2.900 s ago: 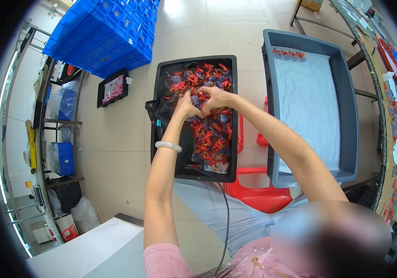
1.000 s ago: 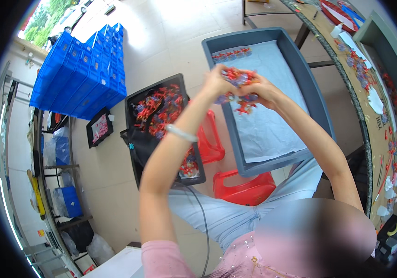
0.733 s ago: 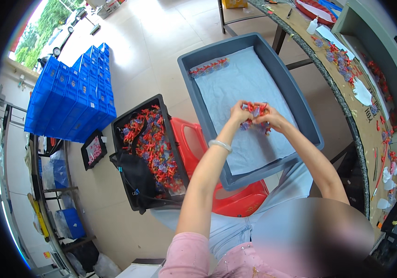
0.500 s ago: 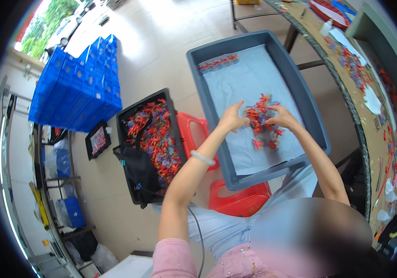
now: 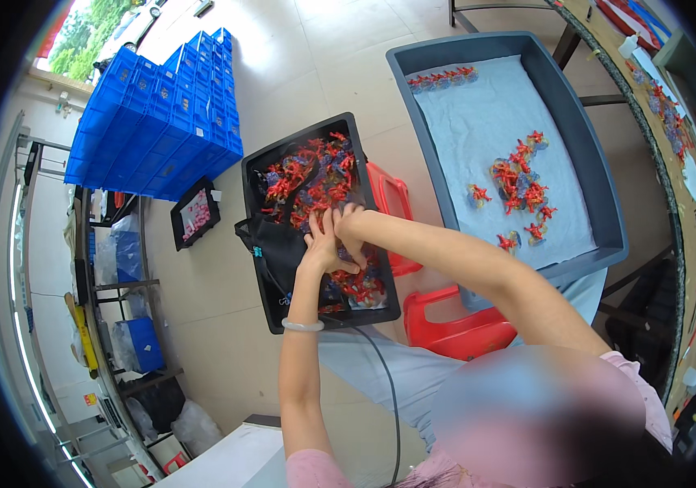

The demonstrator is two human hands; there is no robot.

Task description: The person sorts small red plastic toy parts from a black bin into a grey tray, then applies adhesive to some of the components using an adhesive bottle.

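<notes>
Both my hands are down in a black tray (image 5: 255, 159) full of small red and blue figure-like pieces (image 5: 322, 183). My left hand (image 5: 323, 254) has its fingers spread over the pile, against the pieces. Beside it, my right hand (image 5: 351, 228) reaches in with its fingers bent downward and apart; its fingertips are partly hidden. Whether either hand has hold of a piece does not show. A black bag (image 5: 276, 254) with a strap lies over the tray's left part. To the right stands a grey tub (image 5: 437, 154) lined with a pale sheet (image 5: 486, 114), with a loose cluster of pieces (image 5: 519, 183) on it.
A row of pieces (image 5: 444, 78) lies at the tub's far end. Red plastic stools (image 5: 454, 325) stand by the tray and tub. Stacked blue crates (image 5: 153, 122) and a small black tray of pink pieces (image 5: 194, 213) are at the left. A workbench (image 5: 665, 154) runs along the right.
Both hands have left the heap in the grey tub and moved left into the black tray. The heap is now a spread-out cluster. The view has shifted too.
</notes>
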